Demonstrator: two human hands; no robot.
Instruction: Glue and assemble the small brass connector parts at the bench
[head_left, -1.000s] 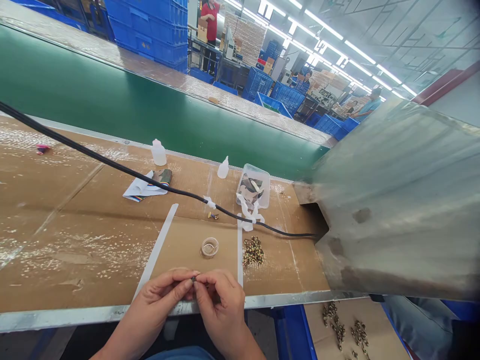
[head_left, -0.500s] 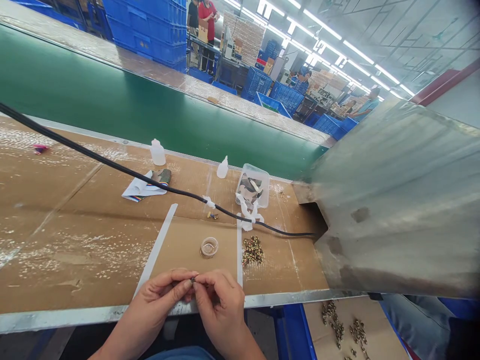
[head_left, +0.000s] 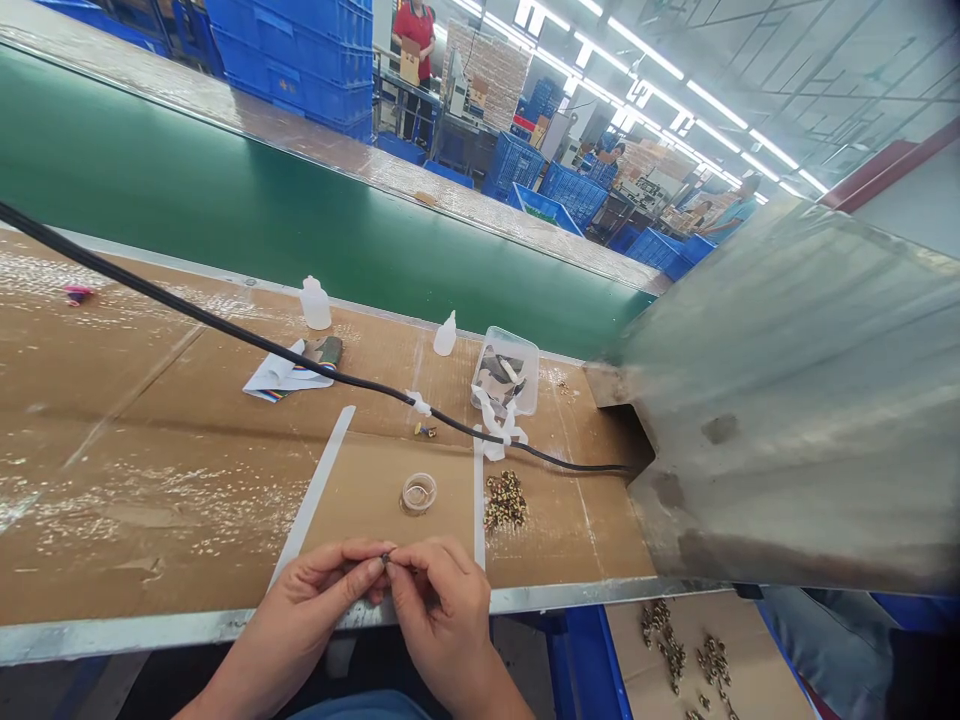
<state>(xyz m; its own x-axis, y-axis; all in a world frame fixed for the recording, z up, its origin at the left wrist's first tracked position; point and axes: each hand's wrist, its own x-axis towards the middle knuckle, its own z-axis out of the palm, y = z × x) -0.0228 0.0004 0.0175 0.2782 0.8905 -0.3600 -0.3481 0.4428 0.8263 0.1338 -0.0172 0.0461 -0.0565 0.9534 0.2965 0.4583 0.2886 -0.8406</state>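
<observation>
My left hand (head_left: 322,600) and my right hand (head_left: 442,610) meet over the front edge of the table, thumbs and forefingers pinched together. Between the fingertips sits a small dark metal part (head_left: 385,560), mostly covered, so its exact kind does not show. Just beyond my hands stands a small round clear plastic cup (head_left: 418,493). Right of it, past a strip of white tape (head_left: 479,510), lies a pile of small brass-coloured and dark metal parts (head_left: 505,502). A yellow and blue small piece (head_left: 425,431) rests farther back near the cable.
A black cable (head_left: 360,383) crosses above the cardboard-covered table (head_left: 187,470). Behind stand two white bottles (head_left: 316,305) and a clear tub (head_left: 526,385) of scraps. A metal housing (head_left: 787,420) blocks the right. More metal parts (head_left: 664,645) lie lower right. A green conveyor (head_left: 337,230) runs behind.
My hands stay in nearly the same place, still pinching the small part. In the background, the person in red has lowered their hands.
</observation>
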